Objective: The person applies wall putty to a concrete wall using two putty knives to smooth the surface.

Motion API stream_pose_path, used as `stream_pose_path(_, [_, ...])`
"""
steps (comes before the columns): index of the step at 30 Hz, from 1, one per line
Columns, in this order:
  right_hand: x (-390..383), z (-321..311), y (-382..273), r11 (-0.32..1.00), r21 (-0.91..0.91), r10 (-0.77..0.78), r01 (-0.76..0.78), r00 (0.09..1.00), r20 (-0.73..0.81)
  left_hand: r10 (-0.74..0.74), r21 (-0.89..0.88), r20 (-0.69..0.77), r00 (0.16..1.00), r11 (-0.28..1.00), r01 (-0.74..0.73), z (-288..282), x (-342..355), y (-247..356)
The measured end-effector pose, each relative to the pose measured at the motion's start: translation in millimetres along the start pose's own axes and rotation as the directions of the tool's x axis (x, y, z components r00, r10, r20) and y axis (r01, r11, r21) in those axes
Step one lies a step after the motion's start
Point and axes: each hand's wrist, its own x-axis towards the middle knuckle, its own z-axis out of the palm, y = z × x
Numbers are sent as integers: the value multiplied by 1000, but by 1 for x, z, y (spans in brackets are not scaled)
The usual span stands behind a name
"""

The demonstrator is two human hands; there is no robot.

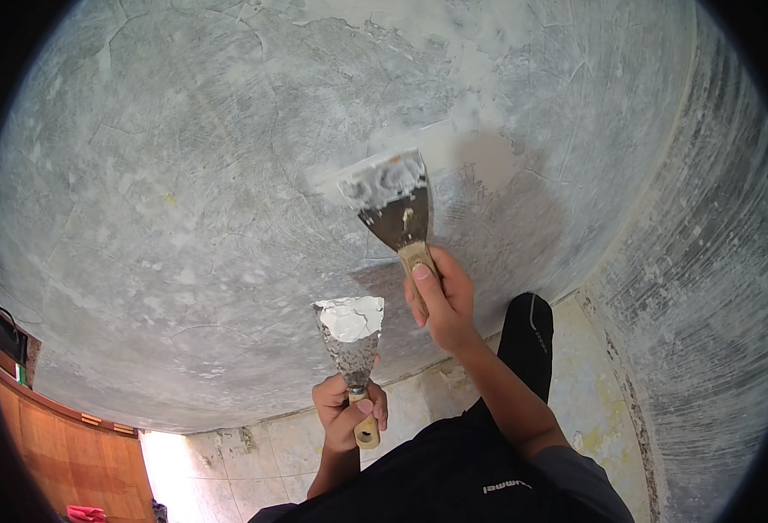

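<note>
My right hand [445, 296] is closed round the wooden handle of a wide putty knife [401, 218], thumb along its top. White filler coats the front of that blade, whose edge lies at the grey plastered wall [209, 157] beside a pale, freshly smeared streak. Lower and to the left, my left hand [345, 417] grips a second, smaller putty knife [349, 349] by its light wooden handle, blade pointing up. A thick lump of white filler [351, 319] sits on its speckled blade, apart from the wall.
Another rough grey wall [706, 261] meets this one at a corner on the right. Below are stained pale floor tiles [262, 453] and my dark-clad leg [527, 349]. A brown wooden cabinet [79, 444] stands at lower left, with a pink cloth [86, 514] near it.
</note>
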Motion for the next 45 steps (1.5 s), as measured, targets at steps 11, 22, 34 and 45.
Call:
stream_pose_path(11, [-18,4,-1,999,-32,14,-12,998,61,16,39,-6,1000,999,-15,0,-6,5])
stream_pose_path(22, [-14,44,-68,965,77,235,-249,959,158,65,67,-19,998,996,-63,4,-16,13])
stream_pose_path(34, [-26,47,-65,975,-181,138,-131,990,28,39,33,-12,999,999,-39,1,-19,15])
stream_pose_path(45, [-33,32,-68,987,21,159,-159,987,12,48,29,-6,999,998,-48,8,-22,17])
